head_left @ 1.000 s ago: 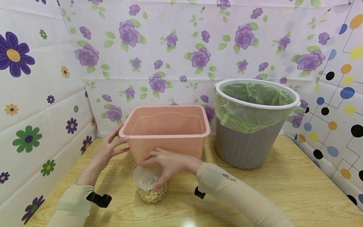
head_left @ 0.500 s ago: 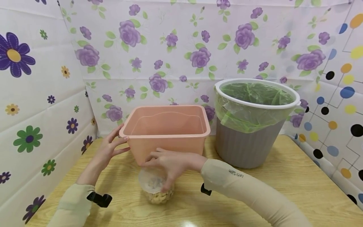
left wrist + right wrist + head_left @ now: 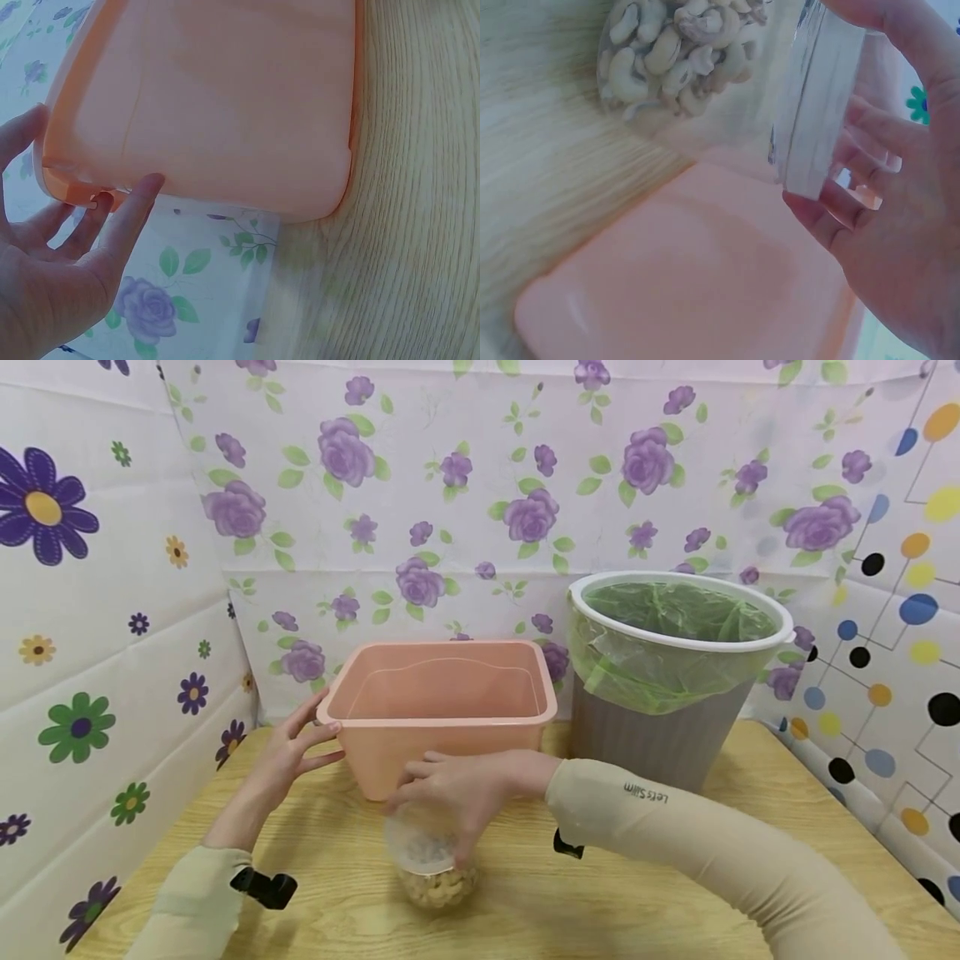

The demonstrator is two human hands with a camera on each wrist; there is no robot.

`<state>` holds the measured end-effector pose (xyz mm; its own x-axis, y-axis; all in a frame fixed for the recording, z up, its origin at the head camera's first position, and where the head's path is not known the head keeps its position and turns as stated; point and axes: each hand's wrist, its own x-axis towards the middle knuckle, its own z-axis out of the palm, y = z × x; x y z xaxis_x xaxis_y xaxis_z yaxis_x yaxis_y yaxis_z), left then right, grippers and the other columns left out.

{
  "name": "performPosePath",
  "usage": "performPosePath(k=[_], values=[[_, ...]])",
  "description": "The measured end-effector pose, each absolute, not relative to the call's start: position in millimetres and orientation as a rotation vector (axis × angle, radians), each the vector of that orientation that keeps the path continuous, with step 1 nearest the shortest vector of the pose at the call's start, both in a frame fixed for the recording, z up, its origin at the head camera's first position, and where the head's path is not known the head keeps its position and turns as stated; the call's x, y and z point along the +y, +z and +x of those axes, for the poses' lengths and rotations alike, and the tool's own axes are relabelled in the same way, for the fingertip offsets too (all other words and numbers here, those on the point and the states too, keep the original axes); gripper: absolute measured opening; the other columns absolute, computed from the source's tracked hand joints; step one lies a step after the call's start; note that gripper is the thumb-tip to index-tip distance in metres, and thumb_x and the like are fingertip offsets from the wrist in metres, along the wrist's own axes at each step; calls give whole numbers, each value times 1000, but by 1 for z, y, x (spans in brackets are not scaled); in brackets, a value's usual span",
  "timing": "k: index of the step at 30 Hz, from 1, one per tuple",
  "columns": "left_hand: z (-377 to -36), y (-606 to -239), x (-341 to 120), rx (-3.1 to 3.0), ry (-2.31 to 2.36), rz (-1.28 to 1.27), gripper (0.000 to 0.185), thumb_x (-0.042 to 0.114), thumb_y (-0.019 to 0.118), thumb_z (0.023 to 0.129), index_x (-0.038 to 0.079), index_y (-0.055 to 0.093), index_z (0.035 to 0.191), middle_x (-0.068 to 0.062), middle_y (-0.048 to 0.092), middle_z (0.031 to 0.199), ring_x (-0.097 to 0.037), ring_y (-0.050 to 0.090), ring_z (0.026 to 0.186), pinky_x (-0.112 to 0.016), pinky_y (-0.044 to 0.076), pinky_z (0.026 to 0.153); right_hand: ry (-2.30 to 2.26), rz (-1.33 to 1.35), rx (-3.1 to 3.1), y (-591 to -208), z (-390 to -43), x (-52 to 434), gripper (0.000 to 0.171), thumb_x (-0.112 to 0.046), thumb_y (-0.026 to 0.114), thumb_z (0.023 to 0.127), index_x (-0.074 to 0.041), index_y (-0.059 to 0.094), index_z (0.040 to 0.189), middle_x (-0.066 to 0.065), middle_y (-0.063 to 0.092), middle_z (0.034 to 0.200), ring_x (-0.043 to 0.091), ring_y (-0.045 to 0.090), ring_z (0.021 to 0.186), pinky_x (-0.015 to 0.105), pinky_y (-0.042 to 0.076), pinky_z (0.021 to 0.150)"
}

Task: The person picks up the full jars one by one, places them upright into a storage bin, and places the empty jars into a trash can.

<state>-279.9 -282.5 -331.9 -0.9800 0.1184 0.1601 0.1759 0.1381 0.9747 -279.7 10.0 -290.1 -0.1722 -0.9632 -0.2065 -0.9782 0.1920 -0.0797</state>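
A clear round jar of cashew nuts [image 3: 438, 887] with a translucent lid [image 3: 420, 839] is in front of a pink plastic bin [image 3: 442, 739]. From above, my right hand [image 3: 468, 789] grips the jar by its lid, thumb on the near right side and fingers at the far side. The right wrist view has the cashews [image 3: 679, 56] behind the clear wall and my fingertips against the lid's edge [image 3: 814, 112]. Whether the jar's base touches the table I cannot tell. My left hand [image 3: 281, 760] holds the bin's left front rim corner, with fingers curled at the rim [image 3: 75, 187].
A tall grey waste bin [image 3: 648, 735] with a white ring and a green liner bag [image 3: 675, 610] stands right of the pink bin. Flower-patterned sheets [image 3: 450, 510] hang behind the wood-grain table [image 3: 600, 893]. A dotted sheet [image 3: 885, 635] borders the right.
My right hand has moved right with the jar, which is now further right and slightly nearer to me. The left hand and the pink bin stay in place.
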Motion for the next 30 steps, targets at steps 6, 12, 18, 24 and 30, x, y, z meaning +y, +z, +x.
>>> performPosePath(k=[6, 12, 18, 24, 30], values=[[-280, -332, -282, -2329, -2020, -289, 73, 22, 56, 101, 22, 13, 161, -6, 31, 142, 5, 59, 106, -33, 59, 90, 176, -1821, 2150, -266, -275, 20, 104, -44, 91, 65, -31, 34, 151, -2, 37, 148, 13, 36, 132, 30, 37, 110], [-281, -331, -282, -2325, -2022, -289, 73, 22, 56, 100, 23, 15, 161, -3, 34, 139, 4, 58, 106, -31, 59, 88, 206, -1824, 2114, -231, -272, 26, 101, -40, 91, 66, -30, 36, 150, -5, 40, 151, 13, 38, 137, 33, 35, 116], [-281, -332, -281, -2332, -2020, -296, 73, 23, 56, 101, 23, 14, 161, -3, 33, 139, 4, 57, 108, -31, 59, 89, 219, -1734, 2204, -192, -268, 33, 97, -34, 93, 63, -37, 41, 145, -10, 40, 151, 14, 34, 141, 43, 33, 116], [-281, -332, -281, -2324, -2029, -283, 73, 22, 56, 100, 23, 15, 161, 0, 35, 137, 4, 57, 107, -31, 59, 88, 222, -1715, 2244, -155, -269, 36, 95, -23, 91, 63, -34, 42, 143, -11, 39, 150, 12, 32, 140, 39, 36, 114], [-281, -332, -281, -2323, -2025, -286, 73, 22, 56, 100, 23, 15, 160, 0, 36, 136, 4, 57, 107, -31, 59, 88, 182, -1625, 2311, -124, -272, 38, 99, -8, 87, 62, -37, 39, 144, -11, 38, 150, 12, 37, 137, 39, 41, 110]])
